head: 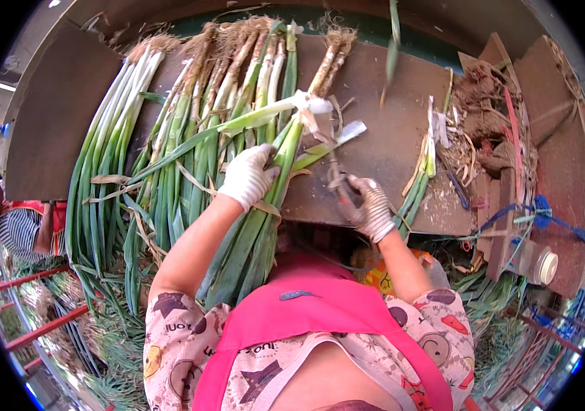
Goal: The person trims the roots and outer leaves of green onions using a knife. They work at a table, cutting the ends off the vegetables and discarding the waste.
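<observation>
My left hand (248,174), in a white knit glove, grips the green part of some long green onions (284,159). Their muddy roots point to the far side, and their leaves hang over the near edge towards the pink apron. Around the stems, torn pale outer sheaths (313,105) stand out loosely. My right hand (367,205), in a soiled striped glove, holds what looks like an air blow gun (341,182), blurred, its thin nozzle towards those sheaths. Left of my left hand lies a row of unpeeled green onions (225,77) with brown, soil-covered stems.
Clean white-stemmed green onions (140,72) lie at the worktop's (374,159) left. A blurred leaf strip (393,46) hangs in mid-air. On the right are stripped leaves (418,185), root debris (477,103), blue cord (541,210) and a capped plastic jar (536,264). A hose (359,268) passes below.
</observation>
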